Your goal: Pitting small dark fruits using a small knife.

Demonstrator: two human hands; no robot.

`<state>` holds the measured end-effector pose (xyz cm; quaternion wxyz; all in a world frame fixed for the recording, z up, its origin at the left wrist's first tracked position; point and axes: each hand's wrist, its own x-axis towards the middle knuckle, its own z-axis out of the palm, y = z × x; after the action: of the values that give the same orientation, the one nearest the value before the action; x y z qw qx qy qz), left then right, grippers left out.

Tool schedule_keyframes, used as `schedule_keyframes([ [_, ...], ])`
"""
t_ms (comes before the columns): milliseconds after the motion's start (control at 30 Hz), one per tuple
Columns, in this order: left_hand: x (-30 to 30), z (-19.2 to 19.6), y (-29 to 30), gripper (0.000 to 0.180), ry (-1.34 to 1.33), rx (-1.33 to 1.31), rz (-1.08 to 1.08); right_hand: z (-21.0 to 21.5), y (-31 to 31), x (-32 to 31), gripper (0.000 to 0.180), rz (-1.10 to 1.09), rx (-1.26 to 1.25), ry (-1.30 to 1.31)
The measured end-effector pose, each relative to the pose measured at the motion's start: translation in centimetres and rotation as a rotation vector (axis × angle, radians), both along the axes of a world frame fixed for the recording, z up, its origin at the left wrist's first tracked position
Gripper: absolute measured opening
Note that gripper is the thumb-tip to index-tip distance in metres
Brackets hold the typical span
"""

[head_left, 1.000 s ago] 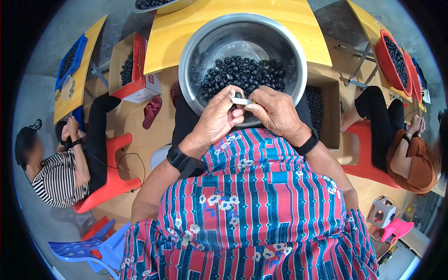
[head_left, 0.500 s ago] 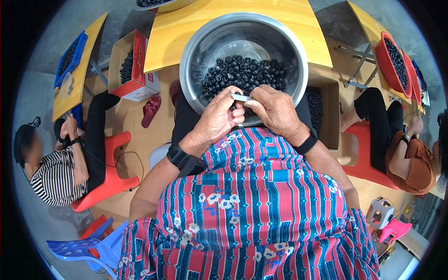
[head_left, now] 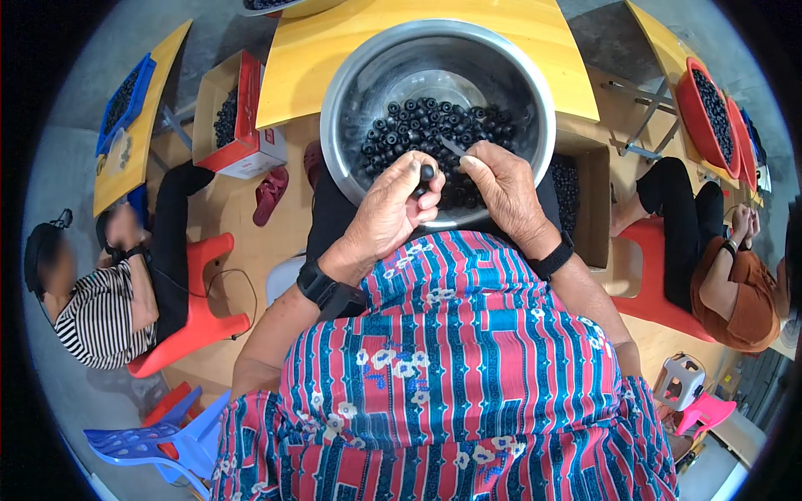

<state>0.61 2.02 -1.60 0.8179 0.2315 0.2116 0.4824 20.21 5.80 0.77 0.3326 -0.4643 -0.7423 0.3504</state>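
Observation:
Between the thumb and fingers of my left hand is a small black rubbery-looking roller-shaped piece. My right hand is closed on a small knife, its short grey blade pointing up and left, apart from the piece. Both hands are over the near rim of a big steel bowl. Inside it lies a heap of similar black pieces, several with a round hole in the end. The knife's handle is hidden in my right fist.
The bowl stands against a yellow table. Open cardboard boxes of black pieces stand left and right. A person sits on a red stool at left; another sits at right. A pink slipper lies on the floor.
The knife has moved up and right, away from the piece in my left hand. My right hand has shifted slightly right; the piece now shows between my left fingers.

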Motion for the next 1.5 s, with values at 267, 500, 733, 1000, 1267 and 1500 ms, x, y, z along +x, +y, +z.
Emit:
schedule_keyframes([
  [267,-1.1,0.6,0.0,0.025,-0.152,-0.064,0.034,0.6,-0.7,0.5,0.024,-0.042,0.022,0.059],
  [500,-3.3,1.8,2.2,0.018,0.510,0.099,0.173,0.9,-1.3,0.9,0.025,-0.071,0.050,0.069],
  [733,-1.5,1.3,3.5,0.022,1.660,0.856,0.259,1.0,-1.6,0.9,0.025,-0.077,0.037,0.100],
  [1000,-1.2,0.0,6.2,0.026,1.674,0.920,0.112,0.7,-0.2,-0.2,0.024,-0.085,0.025,0.105],
  [1267,-1.9,1.3,5.0,0.023,1.428,0.736,0.199,-0.1,0.1,-0.1,0.023,-0.101,-0.007,0.149],
  [1500,-2.5,2.6,2.3,0.026,1.045,0.531,0.197,-0.1,0.0,-0.3,0.020,-0.023,-0.111,0.219],
])
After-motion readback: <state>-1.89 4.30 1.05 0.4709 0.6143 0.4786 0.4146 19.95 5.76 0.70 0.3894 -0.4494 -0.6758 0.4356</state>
